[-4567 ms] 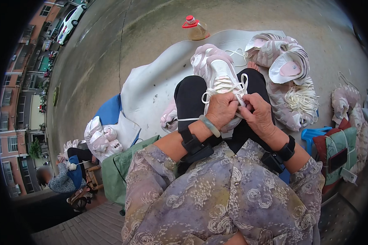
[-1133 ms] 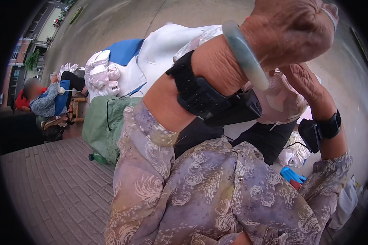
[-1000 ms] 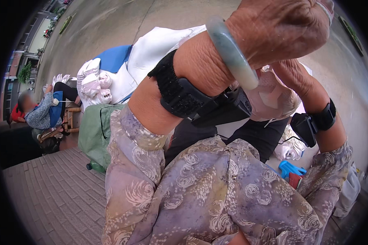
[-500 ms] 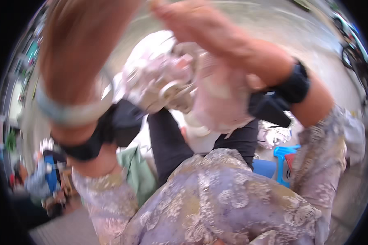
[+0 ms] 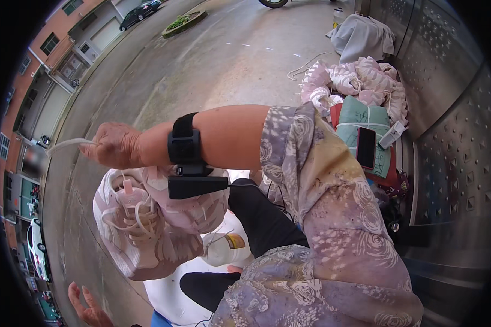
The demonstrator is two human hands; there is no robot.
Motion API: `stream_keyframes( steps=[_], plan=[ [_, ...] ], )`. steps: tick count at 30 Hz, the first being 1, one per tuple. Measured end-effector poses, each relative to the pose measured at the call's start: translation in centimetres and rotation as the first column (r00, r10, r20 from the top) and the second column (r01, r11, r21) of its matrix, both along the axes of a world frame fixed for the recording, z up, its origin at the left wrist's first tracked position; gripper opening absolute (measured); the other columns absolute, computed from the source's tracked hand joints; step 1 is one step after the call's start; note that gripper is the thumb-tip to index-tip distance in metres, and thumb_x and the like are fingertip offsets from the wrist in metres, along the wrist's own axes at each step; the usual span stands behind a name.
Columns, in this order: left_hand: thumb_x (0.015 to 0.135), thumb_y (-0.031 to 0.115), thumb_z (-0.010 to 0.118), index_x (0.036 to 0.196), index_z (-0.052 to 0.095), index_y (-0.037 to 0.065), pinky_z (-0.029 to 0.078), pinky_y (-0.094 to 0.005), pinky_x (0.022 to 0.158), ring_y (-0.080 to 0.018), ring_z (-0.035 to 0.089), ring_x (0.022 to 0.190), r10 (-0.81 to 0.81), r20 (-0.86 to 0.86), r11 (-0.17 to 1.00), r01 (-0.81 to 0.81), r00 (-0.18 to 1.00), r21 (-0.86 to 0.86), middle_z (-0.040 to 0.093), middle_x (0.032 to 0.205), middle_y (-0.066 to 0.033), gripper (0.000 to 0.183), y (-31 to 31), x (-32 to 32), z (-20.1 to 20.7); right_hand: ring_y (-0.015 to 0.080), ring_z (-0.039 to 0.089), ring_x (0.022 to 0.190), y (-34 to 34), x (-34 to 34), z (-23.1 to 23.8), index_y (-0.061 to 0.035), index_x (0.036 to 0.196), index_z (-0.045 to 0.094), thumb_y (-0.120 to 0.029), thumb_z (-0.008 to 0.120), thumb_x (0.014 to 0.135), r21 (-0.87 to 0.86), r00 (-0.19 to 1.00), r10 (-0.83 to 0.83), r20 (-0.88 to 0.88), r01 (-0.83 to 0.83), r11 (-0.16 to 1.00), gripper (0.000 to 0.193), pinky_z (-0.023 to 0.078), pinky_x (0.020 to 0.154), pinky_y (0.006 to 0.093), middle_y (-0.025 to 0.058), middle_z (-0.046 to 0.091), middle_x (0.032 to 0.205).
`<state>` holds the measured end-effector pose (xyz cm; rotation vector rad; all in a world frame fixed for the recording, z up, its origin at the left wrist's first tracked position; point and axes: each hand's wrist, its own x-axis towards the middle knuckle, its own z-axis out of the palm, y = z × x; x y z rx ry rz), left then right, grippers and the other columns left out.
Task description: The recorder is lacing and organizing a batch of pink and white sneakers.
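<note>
My right hand is closed in a fist on a white cord, whose end sticks out to the left. My right forearm, with a black strap and box on it, reaches across the picture. Beneath it is a bunch of pink and white sneakers; one sneaker shows its pale laces and pink tongue, and another pink sneaker is partly behind the strapped box. At the lower left my left hand is held apart from the sneakers, its fingers spread with nothing in them. The rest of that arm is out of the picture.
A white tub with a yellow label stands on a white surface by my black-trousered legs. To the right, more pink sneakers lie heaped beside a tied green bundle bearing a phone. A studded metal door flanks them.
The view has swung round and tilted. Both hands were raised and blurred at the top; now my right hand is stretched leftward gripping the cord, and my left is low at the left edge.
</note>
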<state>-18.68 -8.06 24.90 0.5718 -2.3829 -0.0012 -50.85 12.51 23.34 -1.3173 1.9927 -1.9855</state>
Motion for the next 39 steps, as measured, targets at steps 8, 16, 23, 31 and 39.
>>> stream_keyframes(
  steps=[8, 16, 23, 31, 39],
  plan=[
    [0.087, 0.023, 0.048, 0.089, 0.051, -0.002, 0.037, -0.0249, 0.067, -0.0123, 0.043, 0.073, -0.066, 0.104, 0.972, 0.041, 0.992, 0.230, 0.049, 0.078, -0.0033, 0.025, -1.9, -6.3, -4.7, 0.0253, 0.053, 0.046, 29.7, -15.8, 11.1, -0.0001, 0.076, 0.058, -0.024, 0.046, 0.084, -0.134, 0.327, -0.602, -0.728, 0.794, 0.593, 0.028, 0.037, 0.042, 0.0360, 0.0176, 0.053, 0.056],
    [0.086, 0.027, 0.048, 0.071, 0.049, 0.000, 0.035, -0.0295, 0.055, -0.0161, 0.037, 0.058, -0.171, 0.317, 0.963, 0.091, 0.933, 0.253, 0.040, 0.061, -0.0076, 0.031, 2.1, -10.0, -12.0, 0.0303, 0.059, 0.072, 52.3, -16.6, 0.7, -0.0042, 0.091, 0.055, -0.021, 0.048, 0.080, 0.364, 0.399, -0.325, -0.858, 0.917, 0.164, 0.021, 0.047, 0.063, 0.0354, 0.0139, 0.061, 0.079],
    [0.072, 0.021, 0.060, 0.070, 0.046, 0.001, 0.040, -0.0366, 0.062, -0.0296, 0.050, 0.067, -0.264, 0.568, 0.964, 0.217, 0.779, 0.150, 0.049, 0.069, -0.0141, 0.024, 5.3, -11.1, -12.5, 0.0353, 0.027, 0.120, 59.5, -6.5, -30.7, -0.0210, 0.123, 0.039, -0.011, 0.037, 0.082, 0.782, 0.609, -0.514, -0.605, 0.331, -0.528, 0.042, 0.019, 0.098, 0.0523, 0.0121, 0.037, 0.124],
    [0.071, 0.008, 0.058, 0.082, 0.051, 0.001, 0.040, -0.0342, 0.075, -0.0290, 0.052, 0.082, -0.477, 0.466, 0.879, 0.404, 0.746, 0.253, 0.054, 0.087, -0.0132, 0.016, 12.8, -15.2, -8.7, 0.0307, 0.052, 0.100, 57.5, -10.2, -27.9, -0.0029, 0.097, 0.058, -0.010, 0.046, 0.075, 0.942, 0.640, -0.692, -0.334, 0.205, -0.266, 0.026, 0.040, 0.083, 0.0442, 0.0151, 0.055, 0.107],
    [0.071, 0.005, 0.055, 0.093, 0.052, 0.003, 0.043, -0.0481, 0.076, -0.0310, 0.058, 0.078, -0.922, 0.134, 0.386, 0.884, 0.363, 0.265, 0.057, 0.086, -0.0152, 0.022, 23.1, -17.5, -4.5, 0.0322, 0.055, 0.079, 50.8, -11.4, -27.5, -0.0013, 0.080, 0.057, -0.016, 0.050, 0.069, 0.881, 0.822, -0.447, -0.351, 0.452, 0.140, 0.020, 0.043, 0.071, 0.0382, 0.0176, 0.057, 0.080]
  ],
)
